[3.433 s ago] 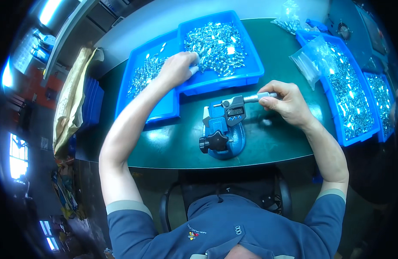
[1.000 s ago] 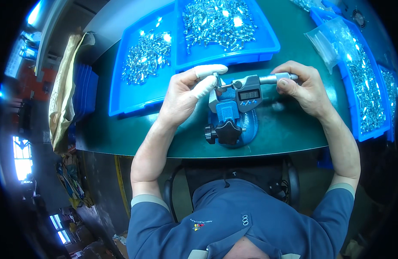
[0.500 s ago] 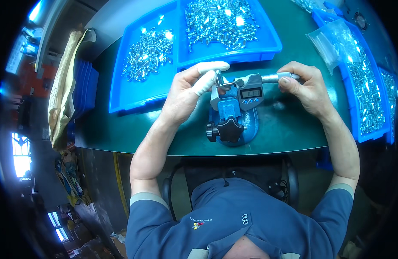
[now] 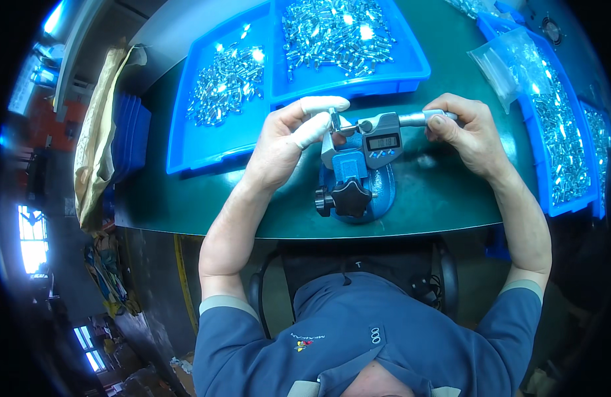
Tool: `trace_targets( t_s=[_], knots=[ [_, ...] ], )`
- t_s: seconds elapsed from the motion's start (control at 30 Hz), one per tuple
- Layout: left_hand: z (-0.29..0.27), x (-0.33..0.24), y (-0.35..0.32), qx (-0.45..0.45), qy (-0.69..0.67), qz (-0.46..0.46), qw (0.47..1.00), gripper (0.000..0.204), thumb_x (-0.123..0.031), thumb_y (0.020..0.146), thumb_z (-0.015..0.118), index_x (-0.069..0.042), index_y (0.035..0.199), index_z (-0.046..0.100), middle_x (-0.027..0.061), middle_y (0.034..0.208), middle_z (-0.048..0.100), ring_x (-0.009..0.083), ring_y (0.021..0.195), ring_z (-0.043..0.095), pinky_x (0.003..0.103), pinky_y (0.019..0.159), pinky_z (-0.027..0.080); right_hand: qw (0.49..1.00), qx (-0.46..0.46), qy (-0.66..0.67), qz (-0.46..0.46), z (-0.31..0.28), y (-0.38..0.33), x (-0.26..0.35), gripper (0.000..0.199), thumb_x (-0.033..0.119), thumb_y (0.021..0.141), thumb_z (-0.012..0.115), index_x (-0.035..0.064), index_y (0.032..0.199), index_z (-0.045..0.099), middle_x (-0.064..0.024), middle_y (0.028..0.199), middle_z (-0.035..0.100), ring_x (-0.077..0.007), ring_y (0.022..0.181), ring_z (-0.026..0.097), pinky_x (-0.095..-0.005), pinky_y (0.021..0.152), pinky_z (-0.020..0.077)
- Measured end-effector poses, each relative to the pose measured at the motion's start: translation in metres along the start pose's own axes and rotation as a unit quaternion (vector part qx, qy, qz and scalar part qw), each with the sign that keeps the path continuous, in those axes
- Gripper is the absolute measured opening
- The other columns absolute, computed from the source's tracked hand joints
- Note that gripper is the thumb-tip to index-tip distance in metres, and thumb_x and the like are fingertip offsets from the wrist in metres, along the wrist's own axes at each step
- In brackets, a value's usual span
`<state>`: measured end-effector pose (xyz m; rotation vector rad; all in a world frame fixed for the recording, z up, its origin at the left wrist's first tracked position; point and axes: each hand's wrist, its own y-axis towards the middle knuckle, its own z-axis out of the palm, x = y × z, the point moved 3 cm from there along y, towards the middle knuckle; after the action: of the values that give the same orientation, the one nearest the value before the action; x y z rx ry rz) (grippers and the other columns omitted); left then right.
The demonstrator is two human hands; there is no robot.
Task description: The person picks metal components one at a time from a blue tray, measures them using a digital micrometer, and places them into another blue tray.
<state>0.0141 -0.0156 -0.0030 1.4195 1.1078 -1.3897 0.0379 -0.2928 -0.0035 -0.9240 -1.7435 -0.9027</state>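
The left hand [image 4: 285,135] is reaching in from the lower left, its grip closing, thumb against white-taped forefinger, on a small silvery metal part [image 4: 334,120] that is sitting at the left end of a grey digital micrometer with a dark display window [image 4: 375,135]. The part is standing between the measuring faces; whether both faces are touching it is too small to tell. The right hand [image 4: 468,132] is coming in from the right, its fingers curling shut around the silvery thimble [image 4: 418,118] at the micrometer's right end. The micrometer is lying level in a blue clamp stand with a round base and a black star knob [image 4: 352,188], which is standing on the dark green table [image 4: 186,198] near its front edge. Behind the stand, two shallow blue plastic trays are lying side by side, touching: the left tray [image 4: 186,142] is carrying a loose heap of shiny metal parts, the centre tray [image 4: 411,63] a denser heap. At the right, a long blue tray [image 4: 540,192] is holding more parts, with a clear plastic bag [image 4: 511,59] resting over its far end. A tan crumpled bag [image 4: 97,142] is hanging off the table's left side.
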Motion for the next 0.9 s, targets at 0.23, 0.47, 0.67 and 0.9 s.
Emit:
trace_targets(
  t_s=[0.23,0.47,0.67,0.9],
  knots=[
    [-0.0010,0.0010,0.0012,-0.002,-0.033,0.008,0.999,0.026,-0.014,0.094,0.065,0.000,0.115,0.066,0.0102,0.098,0.069,0.0171,0.086,0.069,0.031,0.078,0.058,0.999,-0.006,-0.012,-0.032,0.0002,-0.0006,0.0027,0.030,0.028,0.092,0.068,-0.0009,0.100,0.067,-0.0029,0.079,0.064,-0.0082,0.073,0.058,-0.0224,0.066,0.0449],
    [-0.0036,0.0049,0.0029,0.002,-0.044,0.010,0.999,0.026,-0.014,0.091,0.069,0.000,0.113,0.066,0.0098,0.095,0.070,0.0168,0.084,0.068,0.031,0.077,0.058,0.998,-0.014,-0.041,-0.051,-0.0004,-0.0007,0.0049,0.028,0.026,0.092,0.069,-0.0003,0.103,0.068,-0.0027,0.080,0.065,-0.0086,0.074,0.059,-0.0215,0.065,0.0446],
    [-0.0021,0.0041,0.0021,-0.001,-0.052,0.006,0.999,0.028,-0.014,0.089,0.071,-0.001,0.113,0.066,0.0098,0.095,0.070,0.0161,0.083,0.068,0.030,0.076,0.058,1.000,-0.005,-0.016,-0.015,-0.0007,0.0001,0.0010,0.030,0.029,0.092,0.068,-0.0010,0.097,0.068,-0.0027,0.077,0.063,-0.0086,0.070,0.058,-0.0220,0.063,0.0450],
    [0.0010,0.0035,0.0012,-0.007,-0.045,0.005,0.999,0.027,-0.018,0.092,0.067,-0.001,0.113,0.066,0.0103,0.097,0.069,0.0160,0.083,0.068,0.029,0.075,0.057,1.000,-0.005,0.009,-0.007,0.0001,-0.0002,-0.0002,0.034,0.031,0.094,0.066,-0.0023,0.093,0.067,-0.0035,0.074,0.061,-0.0086,0.068,0.057,-0.0224,0.062,0.0454]
  ],
)
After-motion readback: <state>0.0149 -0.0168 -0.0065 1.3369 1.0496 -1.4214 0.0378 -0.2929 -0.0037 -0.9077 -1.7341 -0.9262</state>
